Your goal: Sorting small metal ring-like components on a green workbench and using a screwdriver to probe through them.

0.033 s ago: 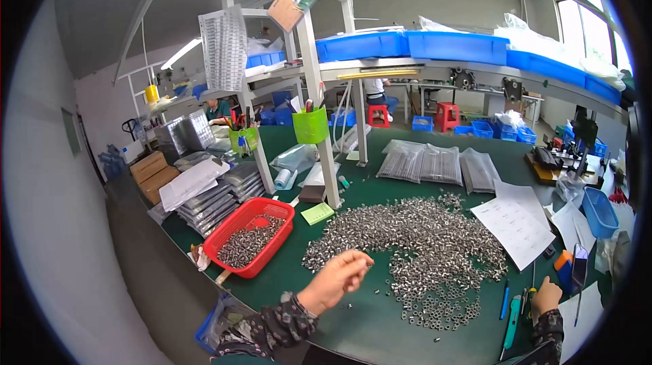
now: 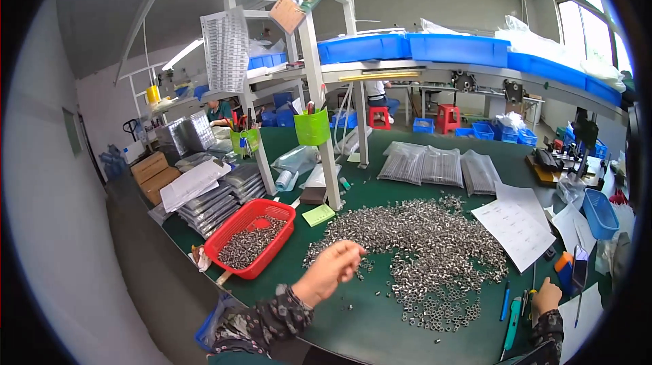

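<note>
Small metal rings (image 2: 421, 256) heap beside the red basket (image 2: 224, 246); left hand (image 2: 333, 268) pinches some there, right hand (image 2: 547, 295) rests curled, grip unclear.

Small parts (image 2: 421, 256) – shiny metal; basket (image 2: 227, 243) – glossy red plastic; table (image 2: 380, 324) – matt green mat.

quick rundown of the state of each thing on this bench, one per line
left hand: raised over the table, fingers pinched together at the edge of the pile
right hand: resting on the table near the pens
small metal parts: loose, spread in a wide pile
red basket: partly filled with metal parts
green table: mostly covered with work items
paper sheets: lying flat beside the pile
green cup: upright, fixed to the post
</note>
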Demonstrator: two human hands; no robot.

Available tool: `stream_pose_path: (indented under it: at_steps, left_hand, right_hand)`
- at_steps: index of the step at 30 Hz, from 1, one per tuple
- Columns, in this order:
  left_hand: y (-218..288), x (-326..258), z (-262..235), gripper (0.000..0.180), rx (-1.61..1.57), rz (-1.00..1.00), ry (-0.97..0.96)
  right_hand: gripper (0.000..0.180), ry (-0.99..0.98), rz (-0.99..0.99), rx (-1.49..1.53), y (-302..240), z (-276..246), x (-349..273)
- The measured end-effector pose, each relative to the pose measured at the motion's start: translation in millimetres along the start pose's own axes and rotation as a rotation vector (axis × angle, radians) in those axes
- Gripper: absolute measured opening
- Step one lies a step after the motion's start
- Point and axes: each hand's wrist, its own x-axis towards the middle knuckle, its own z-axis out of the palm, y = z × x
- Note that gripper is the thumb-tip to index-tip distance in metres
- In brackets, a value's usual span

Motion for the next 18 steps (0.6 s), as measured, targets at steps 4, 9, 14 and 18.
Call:
stream_pose_path:
  at_steps: [4, 9, 14, 18]
  left_hand:
    - [57, 48, -42, 0.015, 0.128, 0.301, 0.218]
    - [113, 106, -90, 0.009, 0.055, 0.416, 0.334]
    - [147, 163, -91, 0.013, 0.580, 0.769, 0.533]
    - [168, 192, -82, 0.020, 0.882, 0.864, 0.814]
  right_hand:
    - [0.046, -0.059, 0.057, 0.154, -11, -9, 14]
    - [0.040, -0.124, 0.076, 0.249, -12, -4, 21]
    - [0.033, -0.065, 0.122, 0.512, 6, 24, 35]
    - [0.028, 0.172, 0.143, 0.863, 4, 19, 34]
